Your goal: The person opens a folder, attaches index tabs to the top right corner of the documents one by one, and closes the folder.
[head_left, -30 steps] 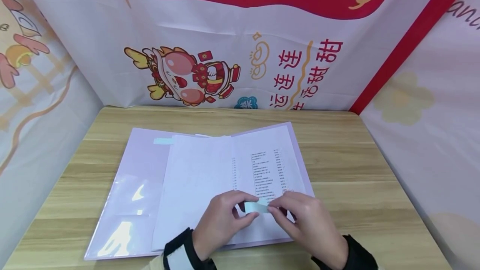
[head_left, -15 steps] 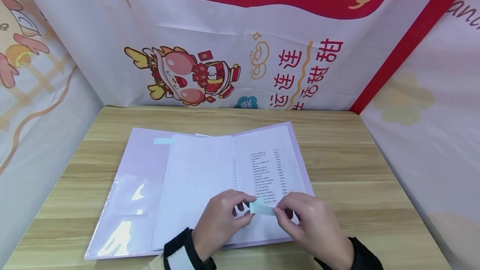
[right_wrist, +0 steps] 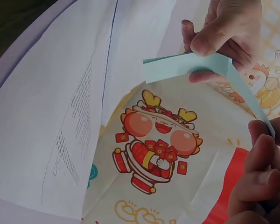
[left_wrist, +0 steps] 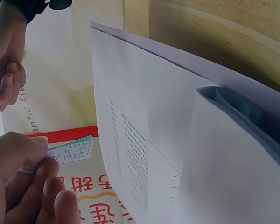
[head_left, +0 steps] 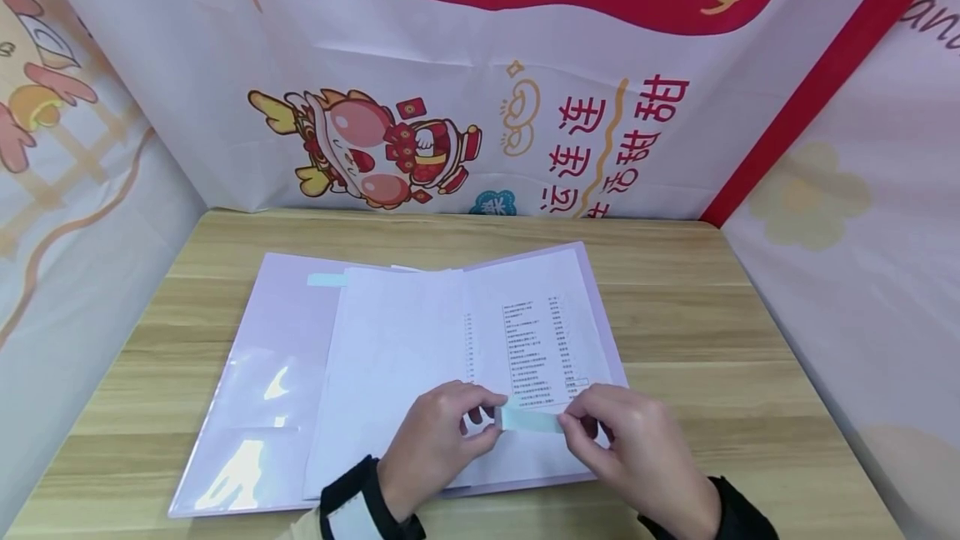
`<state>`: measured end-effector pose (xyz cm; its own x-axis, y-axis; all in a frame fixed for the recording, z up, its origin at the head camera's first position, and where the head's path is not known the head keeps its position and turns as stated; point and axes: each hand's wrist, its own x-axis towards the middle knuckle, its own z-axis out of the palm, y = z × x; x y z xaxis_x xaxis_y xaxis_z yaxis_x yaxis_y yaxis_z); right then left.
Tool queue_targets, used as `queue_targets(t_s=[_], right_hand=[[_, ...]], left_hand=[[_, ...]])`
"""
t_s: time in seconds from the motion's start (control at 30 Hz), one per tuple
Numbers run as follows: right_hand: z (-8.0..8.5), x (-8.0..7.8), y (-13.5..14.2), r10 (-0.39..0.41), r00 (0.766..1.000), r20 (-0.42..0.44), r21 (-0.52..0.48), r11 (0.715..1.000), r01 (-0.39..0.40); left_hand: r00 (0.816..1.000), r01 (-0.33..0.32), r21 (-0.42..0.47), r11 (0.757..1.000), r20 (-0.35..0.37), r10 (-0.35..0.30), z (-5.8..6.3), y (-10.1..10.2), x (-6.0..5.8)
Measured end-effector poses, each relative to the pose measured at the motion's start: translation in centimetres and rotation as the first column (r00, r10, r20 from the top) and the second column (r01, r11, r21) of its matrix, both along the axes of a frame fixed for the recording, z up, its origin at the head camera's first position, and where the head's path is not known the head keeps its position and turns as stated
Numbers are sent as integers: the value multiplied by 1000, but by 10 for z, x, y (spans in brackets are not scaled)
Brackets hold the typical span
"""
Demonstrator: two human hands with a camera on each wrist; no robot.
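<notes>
In the head view, my left hand pinches a small pad of light teal sticky notes over the right page of an opened folder. Its underside, seen in the left wrist view, bears printed lettering and a boxed drawing. My right hand pinches the far end of the top sticky note between thumb and forefinger. That strip bends up off the pad and stretches between both hands. Beneath lies the lilac folder, whose right-hand page carries a printed list.
A teal sticky strip sticks out past the left page's edge near its top. The folder lies on a wood-grain table. Printed cloth walls rise along the table's back and sides.
My right hand has moved to the right, and a longer stretch of the teal strip now shows between the hands. The left hand has shifted slightly left. The folder stays in place.
</notes>
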<state>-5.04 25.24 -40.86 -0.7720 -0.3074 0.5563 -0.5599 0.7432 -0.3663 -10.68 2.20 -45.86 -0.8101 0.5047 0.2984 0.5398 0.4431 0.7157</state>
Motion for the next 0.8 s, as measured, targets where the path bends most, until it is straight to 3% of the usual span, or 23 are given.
queue_targets(t_s=[0.23, 0.33, 0.57, 0.7, 0.8], right_hand=[[3, 0, 4, -22, 999, 33, -1, 1000, 22], [6, 0, 8, -46, 997, 68, 6, 999, 45], [7, -5, 20, -98, 991, 87, 32, 995, 95], [4, -8, 26, -137, 986, 95, 44, 990, 133], [2, -10, 28, -174, 977, 120, 61, 984, 167]], left_hand=[[996, 5, -49, 999, 85, -1, 1, -6, 0], [987, 32, -24, 999, 157, -28, 2, -10, 1], [938, 163, 91, 983, 295, -182, -6, -18, 13], [914, 248, 59, 967, 317, -253, -12, -18, 23], [896, 281, 20, 959, 354, -270, -16, -15, 29]])
